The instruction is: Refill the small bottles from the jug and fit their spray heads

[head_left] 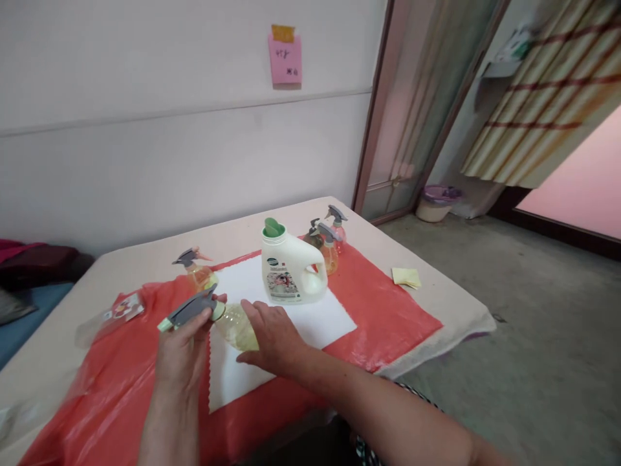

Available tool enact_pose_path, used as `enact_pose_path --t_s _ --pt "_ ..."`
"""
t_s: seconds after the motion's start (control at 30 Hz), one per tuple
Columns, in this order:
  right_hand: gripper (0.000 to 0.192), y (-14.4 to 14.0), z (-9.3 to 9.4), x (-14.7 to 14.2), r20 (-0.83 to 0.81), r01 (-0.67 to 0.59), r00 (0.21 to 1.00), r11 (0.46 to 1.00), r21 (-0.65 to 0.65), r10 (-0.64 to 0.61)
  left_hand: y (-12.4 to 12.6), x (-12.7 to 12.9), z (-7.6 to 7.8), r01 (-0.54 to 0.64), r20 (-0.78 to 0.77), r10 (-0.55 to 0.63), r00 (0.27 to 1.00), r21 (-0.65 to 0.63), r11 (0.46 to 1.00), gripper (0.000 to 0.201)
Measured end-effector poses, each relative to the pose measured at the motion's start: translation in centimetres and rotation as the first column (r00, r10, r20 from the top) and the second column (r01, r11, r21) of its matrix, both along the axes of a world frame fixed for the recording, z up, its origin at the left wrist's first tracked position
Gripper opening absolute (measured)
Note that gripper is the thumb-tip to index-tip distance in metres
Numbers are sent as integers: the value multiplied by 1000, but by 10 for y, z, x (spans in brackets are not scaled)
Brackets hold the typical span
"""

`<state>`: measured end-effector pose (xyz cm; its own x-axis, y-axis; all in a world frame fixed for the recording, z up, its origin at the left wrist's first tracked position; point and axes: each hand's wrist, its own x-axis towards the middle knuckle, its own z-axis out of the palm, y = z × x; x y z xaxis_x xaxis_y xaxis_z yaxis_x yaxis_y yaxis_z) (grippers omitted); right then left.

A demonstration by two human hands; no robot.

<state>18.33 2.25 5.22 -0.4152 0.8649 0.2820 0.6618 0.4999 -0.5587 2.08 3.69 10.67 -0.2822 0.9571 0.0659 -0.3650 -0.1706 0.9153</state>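
Observation:
My left hand [187, 343] is closed around the grey trigger head and neck of a spray bottle [233, 329], its pale green nozzle pointing left. My right hand [276, 336] grips the bottle's clear, yellowish body near its base. The bottle lies tilted in the air above a white sheet [237, 382]. Behind it stands a large white jug [291, 268] with a handle and a printed label. A green piece [273, 226] sits in the jug's mouth. Another spray bottle [201, 275] with yellowish contents stands just beyond my left hand.
Several bottles cluster right of the jug, among them an orange spray bottle [330, 255] and a pink one [338, 230]. Red plastic sheeting [388, 310] covers part of the table [451, 310]. A yellow paper [406, 277] lies near the right edge. A clear packet [116, 317] lies left.

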Motion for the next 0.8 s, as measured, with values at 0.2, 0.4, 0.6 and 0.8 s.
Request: enact_pose_path --t_s 0.2,0.4,0.6,0.8 --pt "84 2 22 9 -30 -8 1000 969 -248 1 -8 0 4 108 -100 -119 988 -110 988 29" --pt "65 2 49 44 -389 -496 865 664 -560 318 -17 -13 3 263 -89 -283 955 -185 947 34" --pt "69 21 50 92 -587 -502 786 755 -422 194 -12 -8 7 337 -32 -341 940 -81 938 71" --pt "69 55 33 175 -883 284 393 947 -150 -258 -2 -22 5 137 8 -136 991 -80 987 48"
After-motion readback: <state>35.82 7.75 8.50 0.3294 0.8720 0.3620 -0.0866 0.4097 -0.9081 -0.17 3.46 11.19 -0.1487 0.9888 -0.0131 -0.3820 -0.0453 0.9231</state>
